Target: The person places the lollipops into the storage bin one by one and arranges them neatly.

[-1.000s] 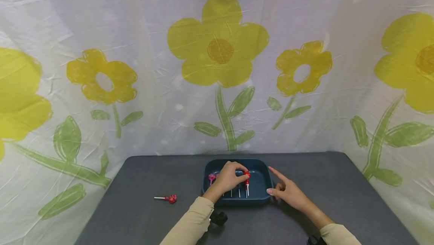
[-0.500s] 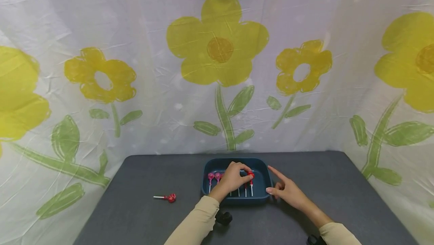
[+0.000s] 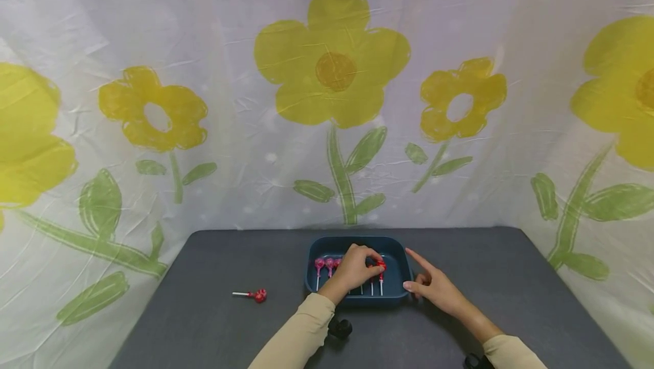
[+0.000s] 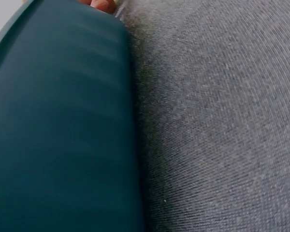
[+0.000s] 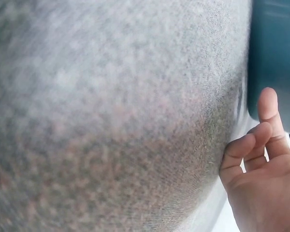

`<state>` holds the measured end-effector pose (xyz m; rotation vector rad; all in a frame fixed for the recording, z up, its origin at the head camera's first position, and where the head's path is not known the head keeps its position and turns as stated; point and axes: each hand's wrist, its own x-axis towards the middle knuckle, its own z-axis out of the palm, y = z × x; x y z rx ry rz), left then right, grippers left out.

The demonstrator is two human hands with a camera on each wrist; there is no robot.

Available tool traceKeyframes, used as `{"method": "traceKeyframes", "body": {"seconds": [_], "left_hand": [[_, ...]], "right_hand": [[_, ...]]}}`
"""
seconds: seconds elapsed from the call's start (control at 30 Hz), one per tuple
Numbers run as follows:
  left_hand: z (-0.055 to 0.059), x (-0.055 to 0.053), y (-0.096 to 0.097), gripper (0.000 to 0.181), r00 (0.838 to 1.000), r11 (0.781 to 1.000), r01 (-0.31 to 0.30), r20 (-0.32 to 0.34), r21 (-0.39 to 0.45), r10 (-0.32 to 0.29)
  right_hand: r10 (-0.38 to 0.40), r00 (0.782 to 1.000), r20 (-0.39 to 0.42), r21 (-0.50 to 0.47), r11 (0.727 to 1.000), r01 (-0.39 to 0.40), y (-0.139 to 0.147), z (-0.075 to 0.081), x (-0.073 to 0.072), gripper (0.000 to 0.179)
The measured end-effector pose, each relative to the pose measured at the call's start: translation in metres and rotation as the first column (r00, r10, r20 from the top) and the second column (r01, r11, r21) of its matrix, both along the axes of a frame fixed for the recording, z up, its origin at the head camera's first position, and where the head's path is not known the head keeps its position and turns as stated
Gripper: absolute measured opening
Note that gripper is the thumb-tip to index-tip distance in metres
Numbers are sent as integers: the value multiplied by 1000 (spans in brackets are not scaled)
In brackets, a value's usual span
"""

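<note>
My left hand point(image 3: 352, 269) reaches into a dark blue tray point(image 3: 357, 301), thumb and index finger pinching the head of a red lollipop point(image 3: 381, 279) in its right half. That lollipop's white stick points toward me. Pink lollipops point(image 3: 319, 264) lie in a row at the tray's left, and my left hand hides part of the row. At the tray's right side, my right hand point(image 3: 436, 288) touches the wall with extended index finger and thumb, its other fingers bent. In the right wrist view, one fingertip point(image 5: 268, 101) overlaps the tray's outer wall.
Another red lollipop point(image 3: 260, 296) lies on the grey tabletop point(image 3: 204, 323) left of the tray, stick pointing left. A white cloth printed with yellow flowers point(image 3: 334, 71) hangs right behind the table. Black wrist devices point(image 3: 341, 329) sit below the sleeves.
My left hand has shifted slightly right with the red lollipop, uncovering another stick beside it and more pink lollipops at the left. My right hand has stayed at the tray's side.
</note>
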<state>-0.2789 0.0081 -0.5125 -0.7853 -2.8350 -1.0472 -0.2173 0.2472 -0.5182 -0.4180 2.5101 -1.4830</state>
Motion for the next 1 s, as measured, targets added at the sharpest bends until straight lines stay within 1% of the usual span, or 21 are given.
{"method": "traceKeyframes", "body": {"seconds": [0.13,0.37,0.57,0.7,1.0], "left_hand": [[-1,0,1,18,1000,1000,-5,-22,-31,4],[-2,0,2,16,999,999,-19,-30,-40,18],[-3,0,1,18,998,998,-12,-61,-59,8],[-4,-1,1,18,997,998,-6,-80,-68,1],[-4,0,1,18,997,996,-10,-75,-86,3]], "right_hand": [[-1,1000,6,0,1000,1,0,1,0,81],[0,1000,1,-12,1000,0,1,-1,0,81],[3,1000,1,-21,1000,-3,1,-1,-1,82],[-2,1000,6,-4,1000,2,0,0,-1,81],[6,1000,-8,8,1000,-6,0,-1,-2,80]]}}
